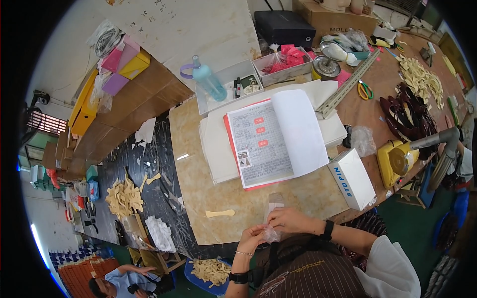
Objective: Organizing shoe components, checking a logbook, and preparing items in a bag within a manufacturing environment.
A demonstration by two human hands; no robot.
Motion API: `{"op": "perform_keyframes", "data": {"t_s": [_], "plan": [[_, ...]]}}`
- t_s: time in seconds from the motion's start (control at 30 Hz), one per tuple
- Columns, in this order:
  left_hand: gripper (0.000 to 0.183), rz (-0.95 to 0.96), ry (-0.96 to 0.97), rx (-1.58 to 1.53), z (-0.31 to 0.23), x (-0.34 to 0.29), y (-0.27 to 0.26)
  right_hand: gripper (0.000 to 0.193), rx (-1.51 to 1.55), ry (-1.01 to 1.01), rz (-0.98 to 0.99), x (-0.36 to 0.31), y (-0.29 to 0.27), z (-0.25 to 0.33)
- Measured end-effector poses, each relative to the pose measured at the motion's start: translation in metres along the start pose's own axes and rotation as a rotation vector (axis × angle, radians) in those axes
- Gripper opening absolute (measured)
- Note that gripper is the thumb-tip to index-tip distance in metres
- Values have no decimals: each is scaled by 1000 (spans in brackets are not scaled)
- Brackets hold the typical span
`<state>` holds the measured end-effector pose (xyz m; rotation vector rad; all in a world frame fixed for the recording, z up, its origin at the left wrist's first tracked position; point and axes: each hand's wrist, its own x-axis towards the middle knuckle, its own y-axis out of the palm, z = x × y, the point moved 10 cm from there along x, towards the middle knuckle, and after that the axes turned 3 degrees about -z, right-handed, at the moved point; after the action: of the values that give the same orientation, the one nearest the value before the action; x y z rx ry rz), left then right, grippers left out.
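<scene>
Left hand, right hand: both grips pinch crinkly clear plastic. Flat tan bone-shaped piece lies on marbled desk.

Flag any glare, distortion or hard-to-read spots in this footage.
All in the head view: fisheye bowing and black corners; overexposed light strip with blue fringing, lower left; small glint on the tan board; clear plastic between left hand and right hand, its outline hard to trace.
</scene>
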<state>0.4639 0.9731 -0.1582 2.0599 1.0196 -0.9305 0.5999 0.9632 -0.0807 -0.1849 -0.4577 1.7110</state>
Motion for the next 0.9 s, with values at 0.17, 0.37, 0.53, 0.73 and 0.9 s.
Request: {"op": "perform_keyframes", "data": {"t_s": [0.17, 0.37, 0.53, 0.73, 0.9], "plan": [[20, -68, 111, 216, -10, -12, 5, 13, -15, -13, -16, 0, -2, 5], [15, -348, 442, 838, -48, -34, 13, 23, -68, 48, 34, -3, 8, -17], [16, -304, 311, 900, -50, -32, 16, 21, -8, 33, 9, -3, 4, -12], [15, -312, 275, 882, -42, -27, 6, 20, -21, -20, 7, -3, 5, -4], [15, -320, 301, 856, -35, -25, 0, 18, -33, -14, 29, -5, 9, -3]]}}
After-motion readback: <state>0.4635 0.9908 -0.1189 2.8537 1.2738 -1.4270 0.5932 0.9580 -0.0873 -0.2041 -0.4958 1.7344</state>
